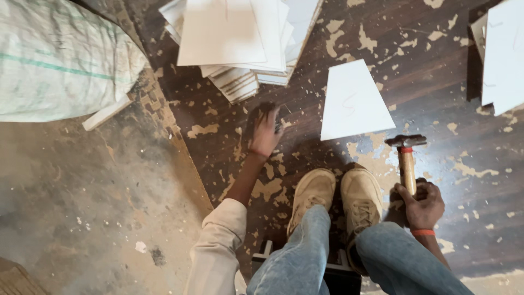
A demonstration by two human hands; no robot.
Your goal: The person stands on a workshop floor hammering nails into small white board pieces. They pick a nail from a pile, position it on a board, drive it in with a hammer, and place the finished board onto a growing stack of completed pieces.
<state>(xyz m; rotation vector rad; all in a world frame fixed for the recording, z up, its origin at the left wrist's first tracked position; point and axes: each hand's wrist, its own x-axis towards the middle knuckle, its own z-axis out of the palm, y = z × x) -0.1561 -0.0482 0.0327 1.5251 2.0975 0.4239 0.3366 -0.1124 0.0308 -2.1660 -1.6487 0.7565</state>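
Head view: dark wooden floor (436,76), paint-flecked; bare concrete at 9 o'clock. White woven sack (60,60) at 10, white tile stack (240,43) at 12, lone tile (353,101) at 1. Left hand (266,131) blurred, on floor; grip unclear. Right hand (421,203) clenched round hammer (406,158) at 3.

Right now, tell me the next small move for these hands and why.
Probably draw the single white tile closer with the left hand. That hand sweeps the chipped dark floor beside it, blurred, while the right hand holds the hammer upright, clear of the tile.
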